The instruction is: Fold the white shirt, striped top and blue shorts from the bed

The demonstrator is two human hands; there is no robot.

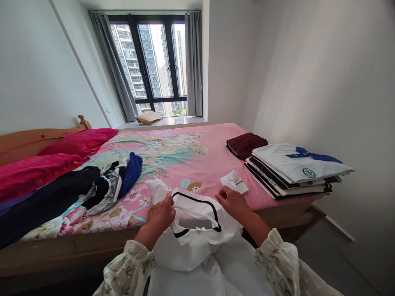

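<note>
A white shirt (191, 250) with black trim along its collar hangs over the bed's front edge, its lower part toward me. My left hand (162, 211) pinches the shirt near the left side of the collar. On the other side, my right hand (233, 201) has its fingers closed on the white cloth by the right shoulder. The collar lies spread in a loop between both hands. White sleeve ends with cuffs rest on the bed beyond each hand, the right cuff (234, 181) showing a thin black line.
A stack of folded clothes (290, 172) stands at the bed's right edge, with a dark red plaid garment (247, 144) behind it. Loose dark, striped and blue clothes (108, 185) lie at left, near red pillows (77, 144). The pink floral bedspread (212, 144) covers the bed.
</note>
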